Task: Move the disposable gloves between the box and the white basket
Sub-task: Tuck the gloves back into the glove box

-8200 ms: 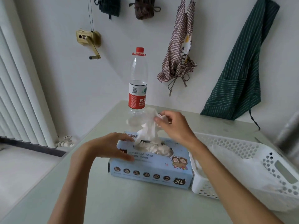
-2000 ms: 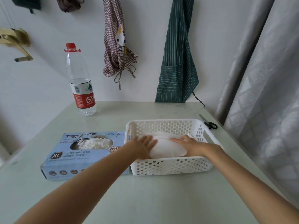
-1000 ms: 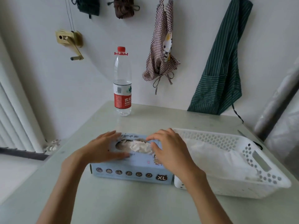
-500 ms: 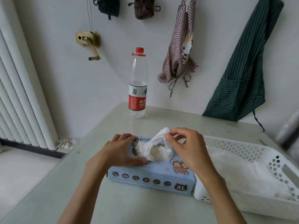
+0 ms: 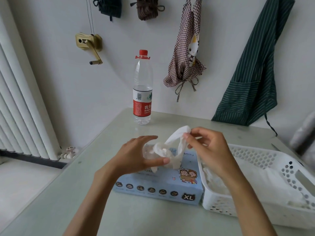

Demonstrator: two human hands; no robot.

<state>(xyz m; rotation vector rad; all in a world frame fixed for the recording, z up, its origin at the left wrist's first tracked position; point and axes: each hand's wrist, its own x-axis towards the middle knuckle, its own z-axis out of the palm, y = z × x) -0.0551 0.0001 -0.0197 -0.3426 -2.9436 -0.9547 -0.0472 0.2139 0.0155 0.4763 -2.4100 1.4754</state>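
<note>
Glove pinched in R hand grip above box; L hand open.

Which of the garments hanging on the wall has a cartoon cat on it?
The brown-and-white checked apron, hanging between the dark bundles and the green striped apron; only it carries the cat.

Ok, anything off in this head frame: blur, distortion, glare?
Head view: even, soft light, no hard glare; the wide lens bows the window blinds and splays the forearms at the edges; a grey object at the far right is smeared; the glove pinched by the right hand and the box print are sharp enough to read.
</note>
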